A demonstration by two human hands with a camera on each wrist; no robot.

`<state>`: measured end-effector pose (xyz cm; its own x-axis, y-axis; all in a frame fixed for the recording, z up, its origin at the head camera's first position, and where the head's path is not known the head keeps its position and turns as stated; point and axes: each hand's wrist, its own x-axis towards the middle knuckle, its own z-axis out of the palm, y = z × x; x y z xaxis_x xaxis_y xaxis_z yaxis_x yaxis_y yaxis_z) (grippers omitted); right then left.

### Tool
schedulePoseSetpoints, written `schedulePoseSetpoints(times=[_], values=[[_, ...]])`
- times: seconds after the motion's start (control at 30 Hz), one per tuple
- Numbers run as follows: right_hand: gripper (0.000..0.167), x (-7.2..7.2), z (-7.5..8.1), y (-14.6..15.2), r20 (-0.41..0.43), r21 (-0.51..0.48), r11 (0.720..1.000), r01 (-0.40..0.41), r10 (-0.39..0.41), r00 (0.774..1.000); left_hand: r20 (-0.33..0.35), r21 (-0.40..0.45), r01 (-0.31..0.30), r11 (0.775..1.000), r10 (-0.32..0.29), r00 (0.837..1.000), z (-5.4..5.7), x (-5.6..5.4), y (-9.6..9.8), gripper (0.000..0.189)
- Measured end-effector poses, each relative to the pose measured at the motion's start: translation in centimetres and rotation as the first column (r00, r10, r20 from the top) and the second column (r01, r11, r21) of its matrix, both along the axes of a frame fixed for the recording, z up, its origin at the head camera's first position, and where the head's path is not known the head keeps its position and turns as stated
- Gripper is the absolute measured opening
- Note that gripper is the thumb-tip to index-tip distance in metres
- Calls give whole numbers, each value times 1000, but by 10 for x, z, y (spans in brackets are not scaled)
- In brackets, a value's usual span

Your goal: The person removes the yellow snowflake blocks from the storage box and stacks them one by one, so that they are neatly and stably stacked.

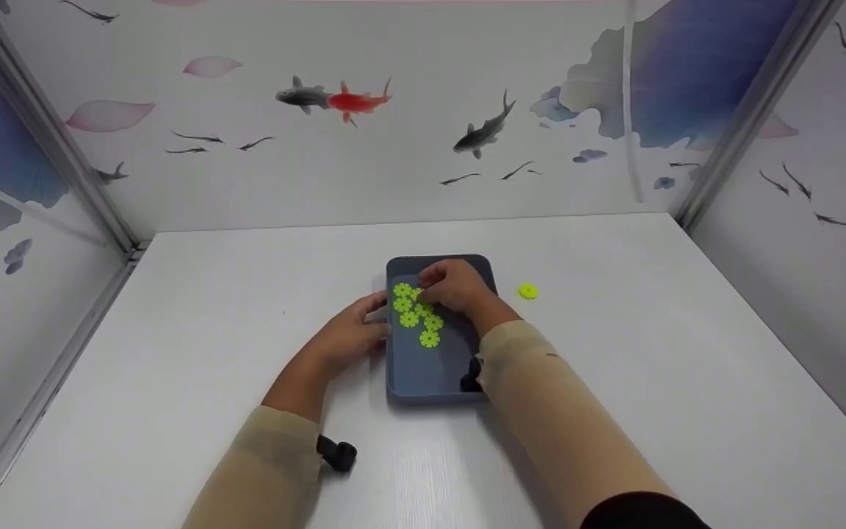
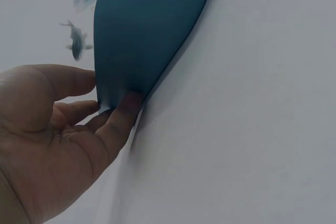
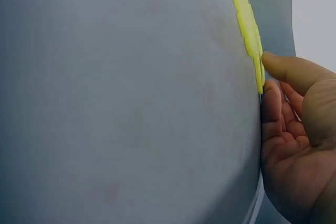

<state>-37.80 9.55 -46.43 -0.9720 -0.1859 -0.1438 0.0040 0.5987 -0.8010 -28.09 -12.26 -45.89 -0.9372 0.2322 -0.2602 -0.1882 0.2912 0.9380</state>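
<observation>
A shallow blue-grey tray (image 1: 441,367) stands on the white table. Inside it, several yellow-green notched plastic discs (image 1: 429,339) lie grouped toward the left; in the right wrist view the discs (image 3: 247,22) appear edge-on. Over the group is my right hand (image 1: 456,285), its thumb and forefinger pinching one notched disc (image 3: 259,74) low in the tray. Outside the tray's left wall, my left hand (image 1: 349,334) rests its spread fingertips against the side. The left wrist view shows those fingers (image 2: 123,116) touching the tray wall (image 2: 149,19). My right hand hides some discs.
One more yellow-green disc (image 1: 528,292) lies on the table (image 1: 651,353) to the right of the tray. White panels (image 1: 408,169) printed with fish and petals enclose the table at the back and both sides. A black wrist camera (image 1: 338,454) sits by the left cuff.
</observation>
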Motion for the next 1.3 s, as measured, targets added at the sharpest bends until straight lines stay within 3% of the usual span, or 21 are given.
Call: schedulePoseSetpoints(times=[0.7, 1.03, 1.3], values=[[38, -2, -2, 0, -73, 48, 999, -12, 15, 997, -1, -5, -7, 1000, 7, 1000, 0, -1, 0, 70], [37, -2, -4, 2, -73, -5, 1000, -23, 23, 997, -3, -26, -13, 1000, 13, 1000, 1, -1, 0, 71], [31, -3, -4, 4, -39, -37, 999, 20, -22, 999, 1, -3, -17, 1000, 17, 1000, 1, 0, 0, 71]])
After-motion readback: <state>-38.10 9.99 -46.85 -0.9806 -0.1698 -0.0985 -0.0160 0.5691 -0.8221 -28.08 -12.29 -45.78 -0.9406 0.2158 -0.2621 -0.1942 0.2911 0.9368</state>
